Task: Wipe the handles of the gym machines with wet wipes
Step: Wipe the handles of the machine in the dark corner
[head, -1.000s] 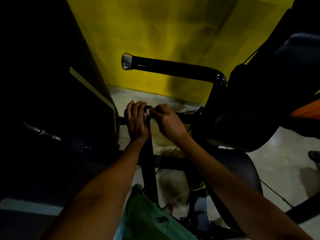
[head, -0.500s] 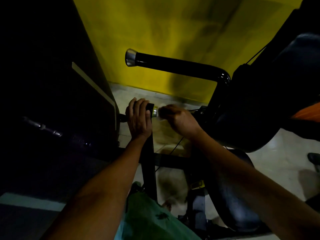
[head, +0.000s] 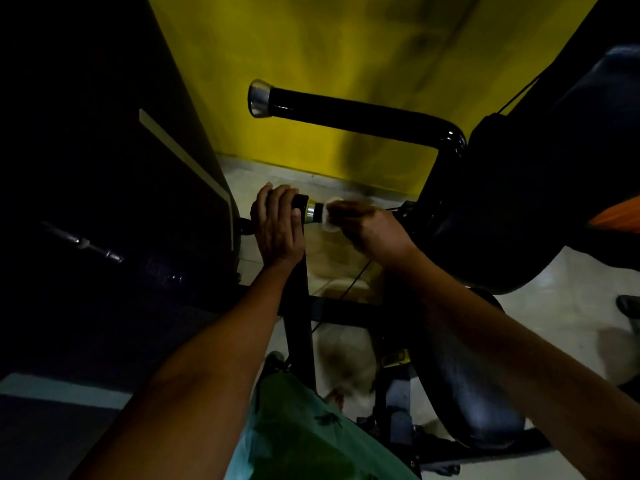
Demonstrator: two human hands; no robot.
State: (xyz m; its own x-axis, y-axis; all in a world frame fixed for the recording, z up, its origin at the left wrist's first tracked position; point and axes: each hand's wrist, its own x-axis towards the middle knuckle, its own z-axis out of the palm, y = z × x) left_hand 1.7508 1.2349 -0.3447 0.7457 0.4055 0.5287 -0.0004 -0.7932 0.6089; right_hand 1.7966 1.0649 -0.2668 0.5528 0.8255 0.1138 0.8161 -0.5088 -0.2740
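The upper handle at twelve o'clock looks untouched. On the lower handle, the left hand curls round the grip — the right hand pinches the wet wipe against its end cap; the upper bar likely comes next.

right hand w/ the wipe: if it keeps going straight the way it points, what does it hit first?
Likely the metal end cap of the lower handle; the right hand points left, wet wipe already at it. Beyond is the left hand gripping the handle. Depth uncertain.
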